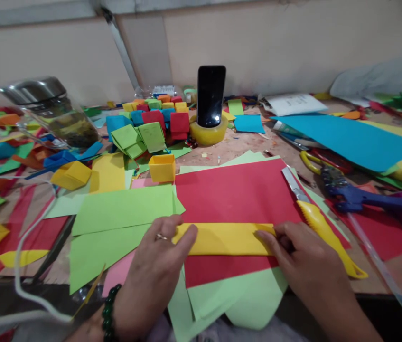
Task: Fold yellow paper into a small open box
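A folded strip of yellow paper (227, 239) lies level over a sheet of red paper (236, 194). My left hand (167, 256) grips the strip's left end, thumb on top and fingers behind. At the right end, my right hand (303, 259) pinches the strip between thumb and curled fingers. Light green sheets (122, 204) lie to the left, partly beneath my left hand. Close to my right hand rests a yellow utility knife (325, 232), its blade pointing away from me. A small yellow paper box (162, 168) stands just beyond the red sheet.
A phone (211, 95) stands upright in a yellow tape roll (208, 132). Folded paper boxes (153, 135) cluster at the back. A glass jar (67, 121) is at left, near a white cable (19, 251). A blue glue gun (357, 195) lies at right beside blue paper (353, 140).
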Available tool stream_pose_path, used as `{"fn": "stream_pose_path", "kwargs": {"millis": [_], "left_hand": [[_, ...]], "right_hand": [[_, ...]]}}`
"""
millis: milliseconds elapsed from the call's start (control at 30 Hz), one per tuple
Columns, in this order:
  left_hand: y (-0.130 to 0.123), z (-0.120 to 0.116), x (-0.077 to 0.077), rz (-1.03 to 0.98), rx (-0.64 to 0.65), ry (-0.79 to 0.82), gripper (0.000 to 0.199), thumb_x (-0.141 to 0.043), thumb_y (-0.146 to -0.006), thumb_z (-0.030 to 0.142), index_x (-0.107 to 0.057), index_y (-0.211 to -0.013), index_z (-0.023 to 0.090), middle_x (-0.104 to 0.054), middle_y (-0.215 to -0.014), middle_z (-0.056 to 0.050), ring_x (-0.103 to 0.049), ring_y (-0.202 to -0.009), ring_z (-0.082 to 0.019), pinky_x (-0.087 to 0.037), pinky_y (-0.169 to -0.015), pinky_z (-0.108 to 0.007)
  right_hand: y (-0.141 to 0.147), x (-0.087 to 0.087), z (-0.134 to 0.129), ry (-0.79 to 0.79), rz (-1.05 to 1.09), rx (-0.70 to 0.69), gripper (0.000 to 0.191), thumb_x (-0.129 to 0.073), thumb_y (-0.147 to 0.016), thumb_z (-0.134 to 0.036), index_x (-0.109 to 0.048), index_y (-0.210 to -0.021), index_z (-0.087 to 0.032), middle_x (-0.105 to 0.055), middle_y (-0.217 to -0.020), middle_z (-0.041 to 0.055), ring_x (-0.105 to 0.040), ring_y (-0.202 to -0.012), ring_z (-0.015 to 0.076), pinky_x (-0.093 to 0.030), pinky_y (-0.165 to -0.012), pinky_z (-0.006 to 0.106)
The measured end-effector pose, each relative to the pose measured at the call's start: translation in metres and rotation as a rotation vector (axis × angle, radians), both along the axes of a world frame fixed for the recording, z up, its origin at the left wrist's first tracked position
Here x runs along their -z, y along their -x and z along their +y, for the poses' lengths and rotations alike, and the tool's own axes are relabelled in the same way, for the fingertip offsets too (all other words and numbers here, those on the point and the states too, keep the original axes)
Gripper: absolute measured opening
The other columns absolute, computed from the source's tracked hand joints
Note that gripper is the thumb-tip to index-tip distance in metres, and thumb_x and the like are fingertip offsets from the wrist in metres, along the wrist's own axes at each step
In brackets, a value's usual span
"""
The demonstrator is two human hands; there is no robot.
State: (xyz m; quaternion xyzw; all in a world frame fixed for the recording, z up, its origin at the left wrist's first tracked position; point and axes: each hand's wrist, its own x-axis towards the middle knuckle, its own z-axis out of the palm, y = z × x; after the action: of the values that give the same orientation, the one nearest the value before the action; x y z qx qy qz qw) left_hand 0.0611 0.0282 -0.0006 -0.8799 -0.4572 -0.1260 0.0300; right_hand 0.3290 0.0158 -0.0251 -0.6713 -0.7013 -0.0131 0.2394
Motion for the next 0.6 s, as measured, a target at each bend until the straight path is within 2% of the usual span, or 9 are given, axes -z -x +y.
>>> {"fn": "stream_pose_path", "kwargs": {"millis": [100, 167, 233, 333, 400, 467, 500, 567, 600], "left_hand": [[-0.001, -0.001, -0.008, 0.05, 0.255, 0.117, 0.04, -0.043, -0.088, 0.003, -0.053, -0.126, 0.014, -0.063, -0.099, -0.01, -0.058, -0.087, -0.022, -0.054, -0.077, -0.035], [-0.003, -0.007, -0.015, 0.106, 0.239, 0.199, 0.048, -0.046, -0.088, 0.005, -0.047, -0.134, 0.017, -0.064, -0.098, -0.009, -0.059, -0.084, -0.022, -0.055, -0.075, -0.037], [-0.007, -0.014, -0.019, 0.14, 0.177, 0.217, 0.044, -0.049, -0.091, 0.015, -0.048, -0.135, 0.019, -0.063, -0.104, -0.011, -0.059, -0.09, -0.026, -0.055, -0.075, -0.041], [-0.013, -0.022, -0.021, 0.143, 0.122, 0.205, 0.044, -0.053, -0.092, 0.039, -0.054, -0.13, 0.018, -0.061, -0.112, -0.017, -0.059, -0.097, -0.031, -0.054, -0.077, -0.046], [-0.016, -0.025, -0.021, 0.132, 0.112, 0.201, 0.051, -0.055, -0.089, 0.047, -0.056, -0.129, 0.016, -0.062, -0.112, -0.018, -0.058, -0.099, -0.031, -0.053, -0.08, -0.047], [-0.017, -0.025, -0.02, 0.128, 0.119, 0.195, 0.056, -0.056, -0.087, 0.052, -0.056, -0.129, 0.014, -0.062, -0.111, -0.018, -0.058, -0.101, -0.032, -0.053, -0.083, -0.047], [-0.017, -0.025, -0.02, 0.13, 0.122, 0.197, 0.057, -0.055, -0.086, 0.053, -0.057, -0.127, 0.013, -0.062, -0.111, -0.018, -0.058, -0.102, -0.032, -0.052, -0.083, -0.047], [-0.018, -0.024, -0.021, 0.14, 0.12, 0.207, 0.057, -0.056, -0.086, 0.054, -0.059, -0.125, 0.012, -0.062, -0.11, -0.019, -0.058, -0.1, -0.032, -0.053, -0.082, -0.046], [-0.018, -0.024, -0.021, 0.145, 0.118, 0.209, 0.057, -0.056, -0.085, 0.054, -0.059, -0.124, 0.012, -0.062, -0.11, -0.019, -0.058, -0.1, -0.032, -0.052, -0.082, -0.046]], "right_hand": [[-0.001, 0.003, 0.0, -0.016, -0.011, -0.014, 0.04, -0.05, -0.09, -0.054, -0.053, -0.067, -0.021, -0.054, -0.059, 0.0003, -0.054, -0.054, 0.0157, -0.036, -0.049, 0.027], [-0.003, 0.005, 0.001, -0.008, -0.007, -0.022, 0.04, -0.053, -0.089, -0.054, -0.054, -0.066, -0.021, -0.055, -0.059, 0.0004, -0.055, -0.055, 0.0158, -0.037, -0.05, 0.026], [-0.005, 0.005, 0.001, 0.009, -0.002, -0.013, 0.038, -0.054, -0.088, -0.053, -0.056, -0.069, -0.02, -0.056, -0.059, 0.0002, -0.055, -0.055, 0.016, -0.038, -0.049, 0.027], [-0.001, -0.002, 0.0, -0.052, -0.057, 0.03, 0.034, -0.057, -0.088, -0.05, -0.064, -0.093, -0.017, -0.061, -0.065, 0.0028, -0.059, -0.061, 0.0198, -0.044, -0.054, 0.03], [0.008, -0.012, -0.002, -0.18, -0.14, 0.015, 0.033, -0.059, -0.089, -0.04, -0.065, -0.107, -0.013, -0.068, -0.084, 0.0112, -0.062, -0.081, 0.0267, -0.049, -0.069, 0.038], [0.023, -0.021, -0.007, -0.276, -0.188, -0.16, 0.024, -0.055, -0.09, -0.024, -0.067, -0.107, -0.013, -0.068, -0.109, 0.0155, -0.058, -0.104, 0.0316, -0.047, -0.087, 0.046], [0.031, -0.024, -0.009, -0.278, -0.183, -0.31, 0.023, -0.052, -0.09, -0.017, -0.069, -0.105, -0.015, -0.068, -0.114, 0.0135, -0.056, -0.109, 0.031, -0.045, -0.092, 0.047], [0.048, -0.025, -0.014, -0.213, -0.149, -0.558, 0.028, -0.046, -0.089, -0.01, -0.07, -0.103, -0.016, -0.071, -0.111, 0.0081, -0.059, -0.107, 0.0276, -0.046, -0.094, 0.044], [0.054, -0.024, -0.016, -0.176, -0.135, -0.59, 0.028, -0.046, -0.089, -0.01, -0.071, -0.102, -0.014, -0.073, -0.107, 0.0074, -0.061, -0.103, 0.0266, -0.047, -0.092, 0.043]]}}
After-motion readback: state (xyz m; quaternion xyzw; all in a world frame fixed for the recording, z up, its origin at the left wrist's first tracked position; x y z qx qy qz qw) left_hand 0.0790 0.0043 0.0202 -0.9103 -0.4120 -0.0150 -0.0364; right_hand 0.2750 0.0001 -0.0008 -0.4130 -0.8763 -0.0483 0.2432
